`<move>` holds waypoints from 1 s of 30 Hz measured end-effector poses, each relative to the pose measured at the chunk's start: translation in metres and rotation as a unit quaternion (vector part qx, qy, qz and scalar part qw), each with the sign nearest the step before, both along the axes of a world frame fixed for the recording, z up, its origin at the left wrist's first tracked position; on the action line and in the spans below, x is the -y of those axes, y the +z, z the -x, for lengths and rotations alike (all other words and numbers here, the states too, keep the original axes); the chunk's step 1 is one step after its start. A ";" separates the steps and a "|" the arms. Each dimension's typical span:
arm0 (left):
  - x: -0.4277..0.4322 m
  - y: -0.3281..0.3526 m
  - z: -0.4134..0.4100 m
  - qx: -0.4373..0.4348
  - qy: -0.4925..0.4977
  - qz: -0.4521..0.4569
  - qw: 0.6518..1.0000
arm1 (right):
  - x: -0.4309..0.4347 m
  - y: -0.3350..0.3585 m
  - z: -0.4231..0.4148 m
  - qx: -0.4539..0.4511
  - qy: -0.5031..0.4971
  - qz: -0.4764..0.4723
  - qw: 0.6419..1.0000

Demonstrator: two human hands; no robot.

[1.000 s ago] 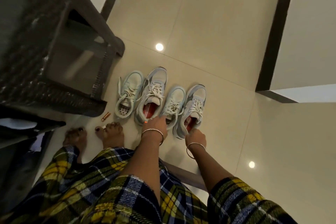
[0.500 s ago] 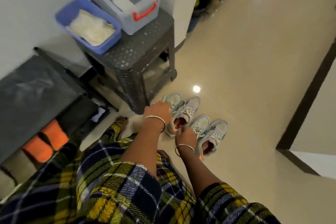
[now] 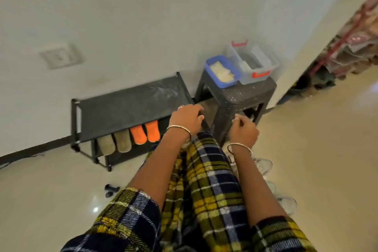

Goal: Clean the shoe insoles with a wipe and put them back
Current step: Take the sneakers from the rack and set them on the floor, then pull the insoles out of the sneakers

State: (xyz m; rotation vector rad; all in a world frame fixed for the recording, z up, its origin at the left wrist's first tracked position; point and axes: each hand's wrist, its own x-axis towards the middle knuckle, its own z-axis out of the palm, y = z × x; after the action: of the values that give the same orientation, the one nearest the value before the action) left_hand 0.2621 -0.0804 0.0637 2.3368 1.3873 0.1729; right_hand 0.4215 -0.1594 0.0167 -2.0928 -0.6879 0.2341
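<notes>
Left hand point(image 3: 185, 117) loosely curled, empty; right hand point(image 3: 244, 129) curled tighter, contents unclear. Reach your right to blue tub point(image 3: 209, 68) on stool point(image 3: 245, 92), pinch single wipe point(image 3: 222, 70), leave rest undisturbed.

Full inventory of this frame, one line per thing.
shoe rack: 1, black, against wall
slippers: 2 pairs, orange and beige, shoe rack's lower shelf
stool: 1, dark, right of shoe rack
blue tub: 1, blue, on stool
clear box: 1, red handles, on stool beside blue tub
sneakers: at least 2, pale, floor at right, partly hidden
wall socket: 1, white, wall upper left
left hand: 1, bangled, before shoe rack, fingers curled, grip unclear
right hand: 1, bangled, before stool, fingers curled, grip unclear
</notes>
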 end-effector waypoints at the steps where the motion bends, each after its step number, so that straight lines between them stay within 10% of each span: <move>1: 0.002 0.004 0.019 0.011 0.016 -0.002 1.000 | -0.005 0.011 0.012 0.001 0.014 -0.011 1.000; 17: 0.003 -0.061 0.194 0.065 0.325 0.112 0.937 | -0.075 -0.020 0.168 -0.036 0.231 0.060 0.970; 24: -0.038 -0.137 0.201 0.103 0.428 0.258 0.860 | -0.122 -0.108 0.184 -0.186 0.248 0.277 0.909; 30: -0.081 -0.222 0.208 0.199 0.544 0.399 0.711 | -0.152 -0.232 0.188 -0.393 0.112 0.337 0.848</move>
State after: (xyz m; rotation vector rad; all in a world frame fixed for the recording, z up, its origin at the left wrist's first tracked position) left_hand 0.0536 0.0006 -0.1585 0.5459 1.8821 0.2981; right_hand 0.2335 -0.0072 -0.2150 -2.2421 -0.3457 1.5608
